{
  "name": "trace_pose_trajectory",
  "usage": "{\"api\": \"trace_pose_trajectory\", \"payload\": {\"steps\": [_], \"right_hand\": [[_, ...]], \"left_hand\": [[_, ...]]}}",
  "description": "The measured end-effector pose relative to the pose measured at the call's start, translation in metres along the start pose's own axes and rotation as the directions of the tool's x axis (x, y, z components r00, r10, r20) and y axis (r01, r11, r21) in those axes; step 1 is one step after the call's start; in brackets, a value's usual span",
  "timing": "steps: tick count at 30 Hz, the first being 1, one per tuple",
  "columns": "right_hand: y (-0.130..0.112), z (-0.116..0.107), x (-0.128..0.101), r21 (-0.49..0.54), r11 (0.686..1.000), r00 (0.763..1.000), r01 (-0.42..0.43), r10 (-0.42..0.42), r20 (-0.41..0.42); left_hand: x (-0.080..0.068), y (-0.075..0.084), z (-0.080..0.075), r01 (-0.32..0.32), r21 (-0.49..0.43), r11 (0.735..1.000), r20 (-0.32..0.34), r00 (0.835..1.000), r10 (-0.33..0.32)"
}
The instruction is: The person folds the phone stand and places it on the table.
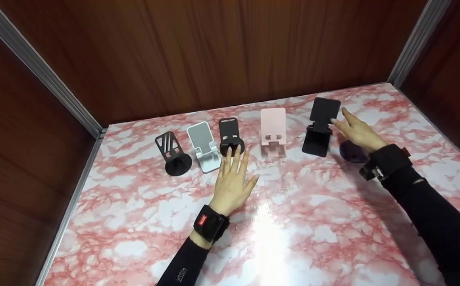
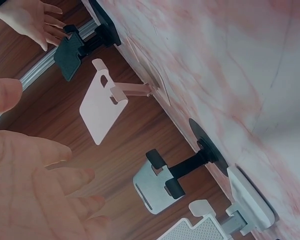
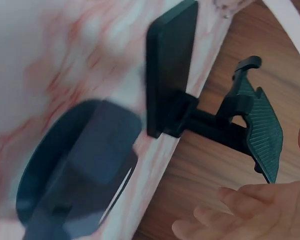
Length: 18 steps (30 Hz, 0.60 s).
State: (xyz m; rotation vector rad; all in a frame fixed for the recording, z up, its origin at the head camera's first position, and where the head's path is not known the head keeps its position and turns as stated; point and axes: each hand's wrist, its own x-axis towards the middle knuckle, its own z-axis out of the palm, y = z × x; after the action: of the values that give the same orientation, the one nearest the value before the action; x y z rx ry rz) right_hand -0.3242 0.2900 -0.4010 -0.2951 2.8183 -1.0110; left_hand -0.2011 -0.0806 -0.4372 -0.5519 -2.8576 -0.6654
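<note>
Right grip (image 1: 356,129): fingers loose, holding nothing; I'd close squarely on the far-right black stand (image 1: 320,126).
Left grip (image 1: 233,178): flat, empty, near the round-based stand (image 1: 230,137).

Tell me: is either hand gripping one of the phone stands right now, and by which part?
Neither. The left hand lies flat, fingertips by the round-base black stand. The right hand is open, fingertips at the black rectangular stand; contact cannot be told.

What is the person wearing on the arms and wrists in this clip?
Both arms are in long black sleeves. The left wrist band is a black strap carrying a small device with a red label bearing white marks. The right wrist band is a wider black strap with a dark clip-like mount at its side and a small reddish spot. The left hand and right hand are bare, with no gloves.
</note>
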Motion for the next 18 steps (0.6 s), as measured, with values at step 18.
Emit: {"api": "trace_pose_trajectory", "payload": {"steps": [18], "right_hand": [[-0.002, 0.016, 0.015, 0.643, 0.765, 0.994, 0.026, 0.046, -0.096]], "left_hand": [[0.000, 0.000, 0.002, 0.007, 0.022, 1.000, 0.018, 1.000, -0.007]]}}
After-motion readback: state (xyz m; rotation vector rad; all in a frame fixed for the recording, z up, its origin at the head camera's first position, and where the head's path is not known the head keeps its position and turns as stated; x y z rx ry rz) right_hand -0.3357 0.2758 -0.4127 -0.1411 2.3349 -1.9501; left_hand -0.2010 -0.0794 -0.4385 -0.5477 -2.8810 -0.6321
